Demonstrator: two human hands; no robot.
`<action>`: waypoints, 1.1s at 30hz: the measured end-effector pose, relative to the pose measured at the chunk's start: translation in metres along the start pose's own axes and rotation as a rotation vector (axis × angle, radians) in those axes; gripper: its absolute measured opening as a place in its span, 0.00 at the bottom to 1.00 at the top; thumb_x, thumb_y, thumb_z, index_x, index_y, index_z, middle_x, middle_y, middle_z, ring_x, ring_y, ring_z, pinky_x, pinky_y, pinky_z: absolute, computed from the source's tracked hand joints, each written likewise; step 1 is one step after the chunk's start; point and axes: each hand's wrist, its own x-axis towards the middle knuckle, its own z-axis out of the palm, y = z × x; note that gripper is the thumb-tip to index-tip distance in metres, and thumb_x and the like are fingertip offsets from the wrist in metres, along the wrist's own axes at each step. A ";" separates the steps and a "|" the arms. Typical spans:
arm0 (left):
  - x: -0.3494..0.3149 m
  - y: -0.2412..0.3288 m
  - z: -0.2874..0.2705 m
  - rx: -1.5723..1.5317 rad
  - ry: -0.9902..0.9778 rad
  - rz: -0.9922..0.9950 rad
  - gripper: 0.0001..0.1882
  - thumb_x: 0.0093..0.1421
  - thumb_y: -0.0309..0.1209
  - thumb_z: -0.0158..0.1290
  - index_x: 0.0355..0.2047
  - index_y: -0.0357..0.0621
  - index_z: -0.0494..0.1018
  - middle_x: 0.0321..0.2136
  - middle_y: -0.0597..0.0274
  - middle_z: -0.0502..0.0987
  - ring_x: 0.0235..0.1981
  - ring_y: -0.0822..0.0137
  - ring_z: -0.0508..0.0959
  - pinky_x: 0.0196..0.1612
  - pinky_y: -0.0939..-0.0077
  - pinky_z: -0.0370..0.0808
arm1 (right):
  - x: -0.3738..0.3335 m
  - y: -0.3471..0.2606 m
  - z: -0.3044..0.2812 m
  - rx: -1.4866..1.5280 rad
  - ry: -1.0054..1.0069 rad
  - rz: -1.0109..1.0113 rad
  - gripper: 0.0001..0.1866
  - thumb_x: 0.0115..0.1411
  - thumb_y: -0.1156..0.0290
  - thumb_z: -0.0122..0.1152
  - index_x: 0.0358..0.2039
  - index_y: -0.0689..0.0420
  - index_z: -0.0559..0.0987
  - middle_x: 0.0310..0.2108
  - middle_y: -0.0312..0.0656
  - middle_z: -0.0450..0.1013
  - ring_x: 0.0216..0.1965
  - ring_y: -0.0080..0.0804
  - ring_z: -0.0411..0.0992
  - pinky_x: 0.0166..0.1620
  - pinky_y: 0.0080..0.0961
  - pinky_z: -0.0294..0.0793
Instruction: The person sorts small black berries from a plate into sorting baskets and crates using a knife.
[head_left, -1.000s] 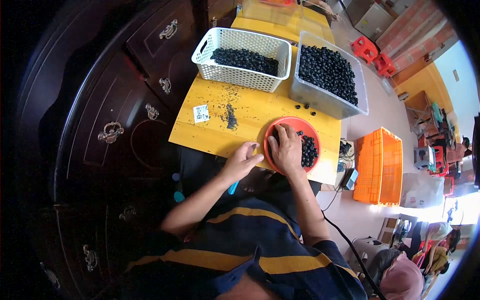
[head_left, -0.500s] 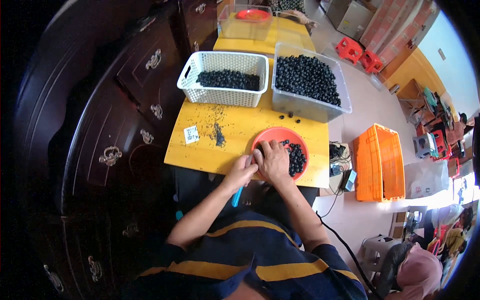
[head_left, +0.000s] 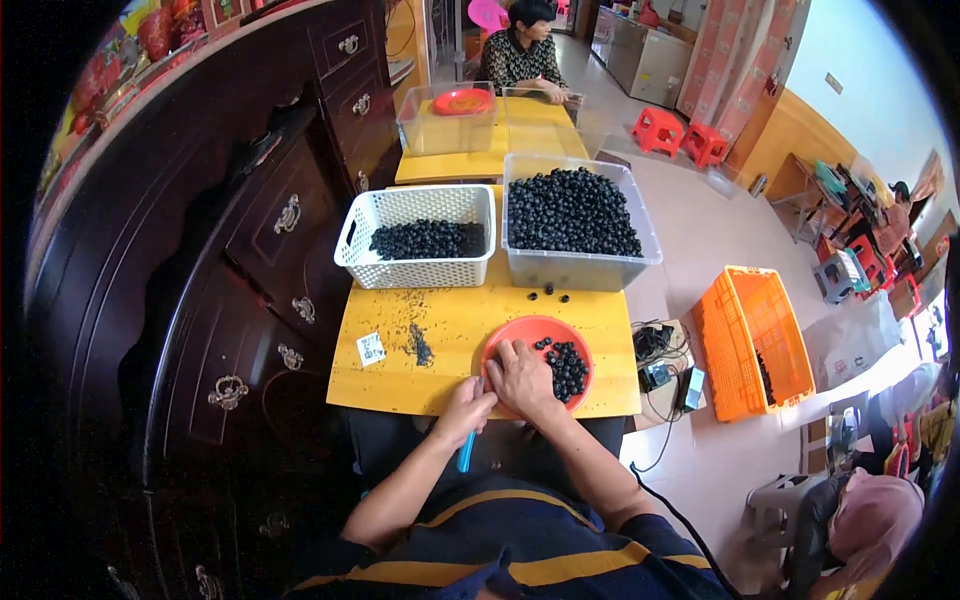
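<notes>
My left hand (head_left: pixel 465 410) is closed round a blue-handled tool (head_left: pixel 466 452), its handle pointing down toward me over the table's near edge. The tool's other end is mostly hidden by my hands. Right beside it, my right hand (head_left: pixel 523 378) reaches over the left part of a red round bowl (head_left: pixel 587 352), fingers bent down into it. Whatever its fingertips grip is hidden. Small round black berry-like pieces (head_left: pixel 570 372) lie in the bowl's right half.
Behind the bowl stand a white perforated basket (head_left: pixel 420 273) and a clear plastic bin (head_left: pixel 570 268), both holding black pieces. Dark scraps (head_left: pixel 420 346) and a white paper square (head_left: pixel 371 348) lie left. An orange crate (head_left: pixel 725 350) stands right; a person (head_left: pixel 520 60) sits at the far table.
My view has tilted up, so the table sits lower in the picture and the person at the far table shows. My hands stay together at the bowl, the left still holding the blue-handled tool.
</notes>
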 end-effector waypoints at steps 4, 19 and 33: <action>0.000 0.005 0.003 0.043 -0.025 -0.014 0.07 0.64 0.26 0.53 0.38 0.47 0.65 0.18 0.74 0.62 0.14 0.80 0.61 0.15 0.82 0.59 | 0.007 -0.001 -0.007 0.020 -0.124 0.072 0.17 0.64 0.55 0.55 0.43 0.56 0.73 0.35 0.54 0.75 0.33 0.53 0.79 0.34 0.44 0.81; -0.002 0.004 -0.001 -0.001 -0.049 -0.019 0.07 0.65 0.28 0.53 0.39 0.46 0.66 0.18 0.76 0.62 0.14 0.80 0.60 0.16 0.82 0.59 | 0.020 0.012 -0.004 0.005 -0.210 0.118 0.18 0.66 0.52 0.53 0.38 0.56 0.74 0.27 0.54 0.79 0.30 0.54 0.80 0.33 0.48 0.79; -0.006 0.007 -0.001 0.005 -0.081 0.024 0.07 0.66 0.30 0.52 0.42 0.47 0.67 0.18 0.76 0.62 0.14 0.80 0.60 0.17 0.83 0.60 | 0.002 0.010 -0.025 0.014 -0.105 0.089 0.14 0.65 0.58 0.56 0.33 0.56 0.76 0.29 0.51 0.79 0.30 0.51 0.79 0.33 0.46 0.79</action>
